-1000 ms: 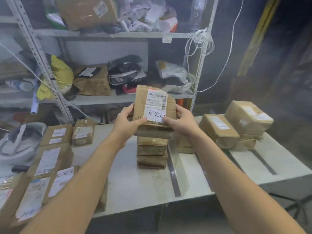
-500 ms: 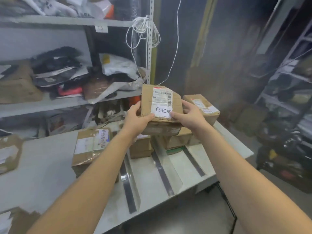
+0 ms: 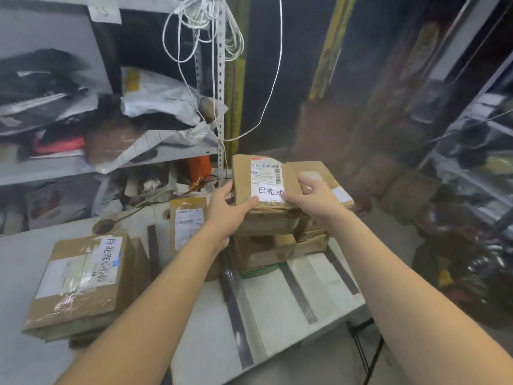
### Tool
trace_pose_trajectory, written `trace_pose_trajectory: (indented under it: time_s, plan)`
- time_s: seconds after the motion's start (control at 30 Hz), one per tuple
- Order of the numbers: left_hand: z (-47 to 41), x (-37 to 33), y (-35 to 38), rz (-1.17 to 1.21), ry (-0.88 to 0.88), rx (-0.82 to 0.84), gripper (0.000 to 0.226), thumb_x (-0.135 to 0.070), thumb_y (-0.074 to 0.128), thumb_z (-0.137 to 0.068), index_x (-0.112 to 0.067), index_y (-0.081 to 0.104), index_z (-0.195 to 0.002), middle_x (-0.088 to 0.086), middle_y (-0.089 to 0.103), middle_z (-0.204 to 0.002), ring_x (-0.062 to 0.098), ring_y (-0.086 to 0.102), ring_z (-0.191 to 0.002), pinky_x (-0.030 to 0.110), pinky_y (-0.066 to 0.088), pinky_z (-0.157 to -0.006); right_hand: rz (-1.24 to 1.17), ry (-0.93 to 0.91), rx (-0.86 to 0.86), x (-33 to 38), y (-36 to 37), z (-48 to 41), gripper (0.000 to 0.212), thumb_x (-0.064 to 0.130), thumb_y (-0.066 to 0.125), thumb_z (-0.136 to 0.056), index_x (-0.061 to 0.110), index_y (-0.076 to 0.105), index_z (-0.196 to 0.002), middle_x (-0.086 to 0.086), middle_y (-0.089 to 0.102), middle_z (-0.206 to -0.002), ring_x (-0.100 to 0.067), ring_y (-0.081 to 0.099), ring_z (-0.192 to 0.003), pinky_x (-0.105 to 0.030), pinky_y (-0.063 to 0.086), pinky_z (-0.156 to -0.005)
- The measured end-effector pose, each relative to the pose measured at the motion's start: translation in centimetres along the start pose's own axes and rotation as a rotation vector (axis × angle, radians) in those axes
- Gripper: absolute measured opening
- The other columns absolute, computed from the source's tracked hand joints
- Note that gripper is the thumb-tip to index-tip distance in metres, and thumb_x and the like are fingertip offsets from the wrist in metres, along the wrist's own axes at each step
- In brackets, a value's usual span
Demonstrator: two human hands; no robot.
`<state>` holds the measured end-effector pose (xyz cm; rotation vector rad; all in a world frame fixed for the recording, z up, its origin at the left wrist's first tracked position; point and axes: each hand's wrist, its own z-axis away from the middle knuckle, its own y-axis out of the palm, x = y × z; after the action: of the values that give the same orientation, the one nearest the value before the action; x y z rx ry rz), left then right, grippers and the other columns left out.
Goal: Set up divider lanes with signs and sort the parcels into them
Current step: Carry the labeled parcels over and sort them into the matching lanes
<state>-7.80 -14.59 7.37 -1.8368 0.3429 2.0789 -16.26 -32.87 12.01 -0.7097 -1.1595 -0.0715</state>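
White sign (image 3: pixel 270 191) on the held parcel (image 3: pixel 242 176), at 12 o'clock, reads 已完成. Second sign (image 3: pixel 111 250), on the left parcel (image 3: pixel 80 298) at 8 o'clock, reads 待处理.

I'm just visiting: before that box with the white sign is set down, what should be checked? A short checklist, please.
1. Grip: left hand and right hand both hold the held parcel by its sides: ok.
2. The sign on its top faces up and is readable: ok, though the right thumb covers one corner.
3. Landing place: a stack of parcels sits just below: ok.
4. Stack top level: cannot tell, the held parcel hides it.
5. Stack lies right of the dark divider strip: ok.
6. The parcel with the other sign lies apart, left of the strips: ok.
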Motion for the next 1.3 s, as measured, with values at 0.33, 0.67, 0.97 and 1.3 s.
trace_pose_trajectory:
  time_s: [0.33,0.67,0.97,1.3]
  plan:
    - [-0.7,1.3,3.3,-0.066,-0.111,-0.134,0.066,-0.018,0.081,-0.08,-0.028,0.053,-0.139,-0.009,0.07,-0.115,0.007,0.065,-0.103,0.031,0.054,-0.092,0.264,-0.175,0.23,-3.3,-1.5,-5.7,0.06,0.045,0.072,-0.082,0.027,0.055,-0.137,0.009,0.066,-0.126,-0.018,0.063,-0.111,-0.044,0.054,-0.095]
    - [-0.3,1.0,5.2,-0.211,-0.105,-0.243,0.068,-0.028,0.077,-0.083,-0.025,0.046,-0.144,-0.014,0.063,-0.117,-0.011,0.053,-0.091,0.009,0.04,-0.066,0.419,-0.198,0.289,-3.9,-2.1,-7.4,0.056,0.045,0.067,-0.088,0.019,0.052,-0.136,-0.002,0.064,-0.123,-0.023,0.06,-0.103,-0.037,0.052,-0.084]
    - [-1.1,-0.1,5.5,-0.397,-0.114,-0.322,0.083,-0.035,0.088,-0.069,-0.018,0.049,-0.14,0.003,0.058,-0.134,0.02,0.057,-0.116,0.041,0.051,-0.098,0.464,-0.239,0.279,-2.5,-3.6,-7.3,0.054,0.039,0.067,-0.087,0.019,0.052,-0.135,-0.002,0.064,-0.125,-0.023,0.06,-0.106,-0.037,0.053,-0.082]
    - [0.3,-3.4,3.7,-0.739,-0.021,-0.493,0.069,-0.059,0.065,-0.08,-0.024,0.053,-0.137,-0.003,0.059,-0.134,0.02,0.057,-0.12,0.041,0.05,-0.098,0.574,-0.544,0.277,1.2,-2.5,-5.0,0.062,0.035,0.061,-0.094,0.026,0.038,-0.151,0.0,0.048,-0.15,-0.023,0.048,-0.134,-0.038,0.046,-0.1]
